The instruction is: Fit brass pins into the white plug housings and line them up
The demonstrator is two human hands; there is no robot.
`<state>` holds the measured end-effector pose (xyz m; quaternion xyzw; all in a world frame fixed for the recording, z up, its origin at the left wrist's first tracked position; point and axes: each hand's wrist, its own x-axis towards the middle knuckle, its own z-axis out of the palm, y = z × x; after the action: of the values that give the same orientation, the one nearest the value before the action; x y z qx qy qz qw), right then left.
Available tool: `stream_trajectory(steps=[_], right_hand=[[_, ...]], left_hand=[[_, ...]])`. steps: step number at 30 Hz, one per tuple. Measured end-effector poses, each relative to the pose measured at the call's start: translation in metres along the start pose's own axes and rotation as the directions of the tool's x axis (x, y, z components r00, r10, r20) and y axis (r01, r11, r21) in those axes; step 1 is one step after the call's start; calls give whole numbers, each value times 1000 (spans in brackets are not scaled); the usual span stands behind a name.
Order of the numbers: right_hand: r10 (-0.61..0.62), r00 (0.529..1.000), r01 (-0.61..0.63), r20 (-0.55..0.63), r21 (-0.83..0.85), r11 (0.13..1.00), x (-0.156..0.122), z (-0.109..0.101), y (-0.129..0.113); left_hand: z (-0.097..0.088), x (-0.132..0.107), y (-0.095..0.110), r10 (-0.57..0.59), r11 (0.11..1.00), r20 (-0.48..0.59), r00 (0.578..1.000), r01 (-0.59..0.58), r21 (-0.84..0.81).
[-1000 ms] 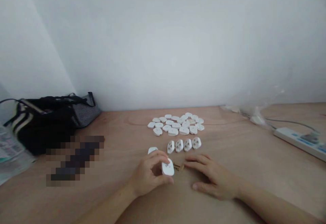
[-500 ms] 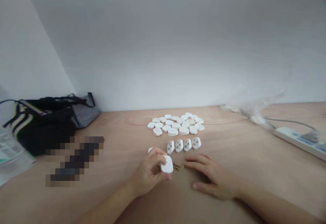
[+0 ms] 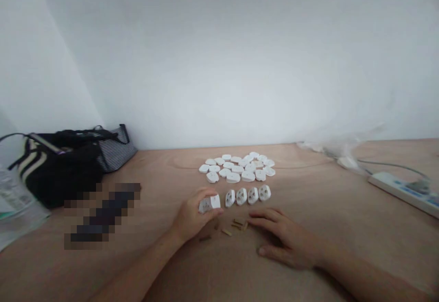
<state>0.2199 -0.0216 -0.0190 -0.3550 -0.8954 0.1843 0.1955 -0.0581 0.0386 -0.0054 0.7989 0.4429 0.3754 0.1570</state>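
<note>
While the left hand (image 3: 190, 217) sat at the nine o'clock end of the line, its fingers were curled tight round a white plug piece (image 3: 210, 203), thumb underneath, low over the wooden table (image 3: 308, 192); I could not tell whether it touched the wood. Just at its three o'clock stood the row of four plug pieces (image 3: 247, 195) (all on edge, holes toward the camera). At that row's twelve o'clock lay the pile of white covers (image 3: 236, 168). The right hand (image 3: 286, 238) lay flat, palm down, fingers loosely stretched and gripping nothing, its tips just beside the brass pins (image 3: 237, 223) at its nine o'clock. Far out at nine o'clock was the black bag (image 3: 58, 169), and at three o'clock the power strip (image 3: 401, 186).
</note>
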Motion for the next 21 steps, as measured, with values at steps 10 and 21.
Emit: stream_trajectory(steps=[10,21], right_hand=[[1,1000,-1,8,-9,1000,2,-2,0],[-3,1000,3,-22,-1,1000,1,0,-1]], left_hand=[[-1,22,-10,-56,995,117,992,65,-79],[10,22,-13,-71,997,195,978,66,30]])
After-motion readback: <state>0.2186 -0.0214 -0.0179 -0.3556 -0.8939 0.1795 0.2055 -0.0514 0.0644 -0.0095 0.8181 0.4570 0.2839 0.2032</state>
